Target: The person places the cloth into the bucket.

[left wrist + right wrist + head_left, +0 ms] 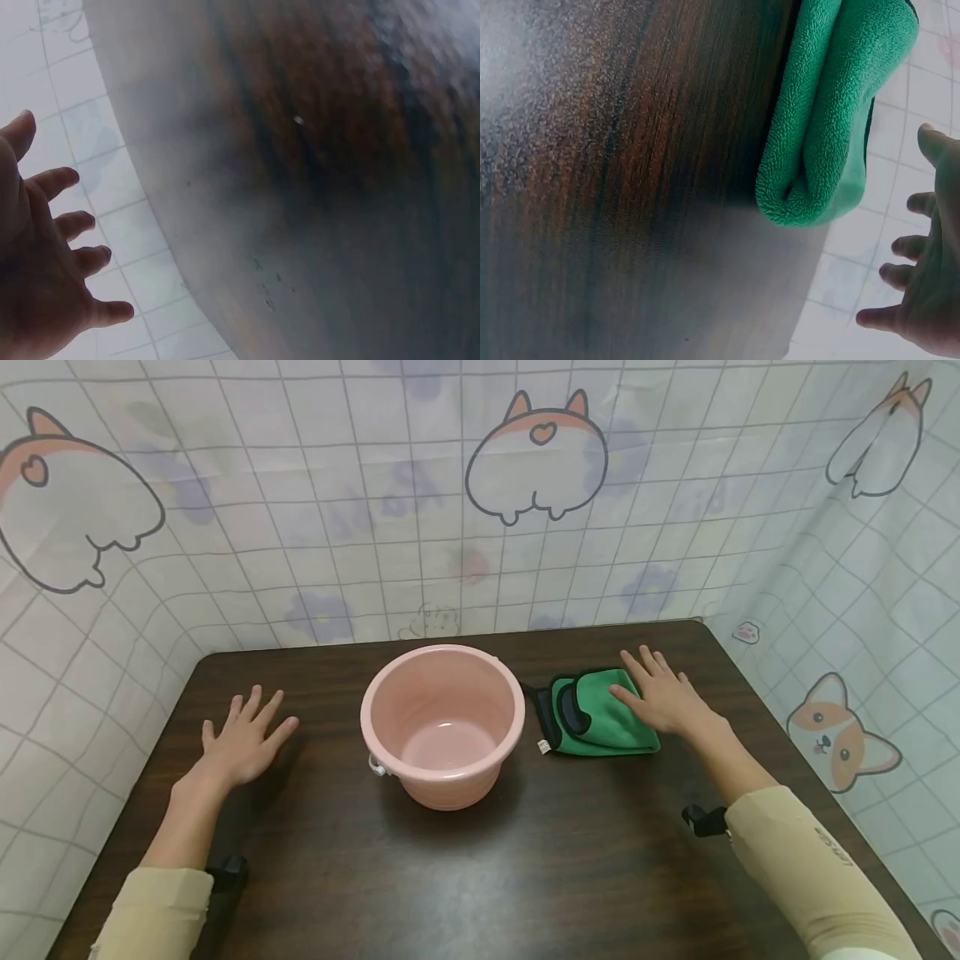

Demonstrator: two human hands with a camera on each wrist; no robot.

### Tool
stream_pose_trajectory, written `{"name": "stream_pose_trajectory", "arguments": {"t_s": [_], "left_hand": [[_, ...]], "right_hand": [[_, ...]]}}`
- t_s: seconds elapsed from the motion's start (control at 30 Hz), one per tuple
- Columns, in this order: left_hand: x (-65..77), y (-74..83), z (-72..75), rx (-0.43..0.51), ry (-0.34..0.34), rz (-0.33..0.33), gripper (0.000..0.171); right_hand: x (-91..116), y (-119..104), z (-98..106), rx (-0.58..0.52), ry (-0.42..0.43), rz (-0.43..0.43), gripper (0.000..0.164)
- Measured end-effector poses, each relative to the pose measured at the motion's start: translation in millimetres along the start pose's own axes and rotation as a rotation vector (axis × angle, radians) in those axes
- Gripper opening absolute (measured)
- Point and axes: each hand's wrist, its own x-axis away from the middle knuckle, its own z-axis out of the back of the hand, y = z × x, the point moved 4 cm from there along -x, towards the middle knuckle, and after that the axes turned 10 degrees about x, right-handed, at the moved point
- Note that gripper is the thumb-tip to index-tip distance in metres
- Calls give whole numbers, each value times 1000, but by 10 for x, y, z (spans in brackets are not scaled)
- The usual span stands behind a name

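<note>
A pink bucket point(450, 789) stands upright near the middle of the table, a white handle joint showing on its left side. To its right lies a folded green cloth point(611, 718) with black edging, a dark patch and a small white tag; the right wrist view shows the thick fold of this green cloth point(821, 142). My right hand point(663, 697) hovers with fingers spread over the cloth's right side, overlapping it in the head view. Left of the bucket, my left hand point(243, 743) is held palm down, fingers spread, holding nothing.
The dark wooden table point(450, 893) has its far edge close to a tiled-pattern curtain point(420, 527) printed with cartoon dogs, which also runs along both sides. Black wrist straps point(705, 820) show near both sleeves.
</note>
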Motion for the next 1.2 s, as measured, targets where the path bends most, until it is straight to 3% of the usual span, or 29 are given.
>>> {"name": "stream_pose_trajectory", "arguments": {"t_s": [0.27, 0.53, 1.03, 1.2], "left_hand": [[22, 87, 10, 36, 49, -26, 78], [59, 274, 13, 95, 83, -81, 74], [160, 695, 17, 249, 352, -238, 60], [194, 834, 0, 319, 405, -265, 55]], "right_hand": [[28, -25, -10, -58, 43, 19, 77], [44, -15, -52, -127, 67, 49, 73], [107, 62, -140, -272, 84, 85, 64], [133, 73, -164, -309, 62, 96, 62]]}}
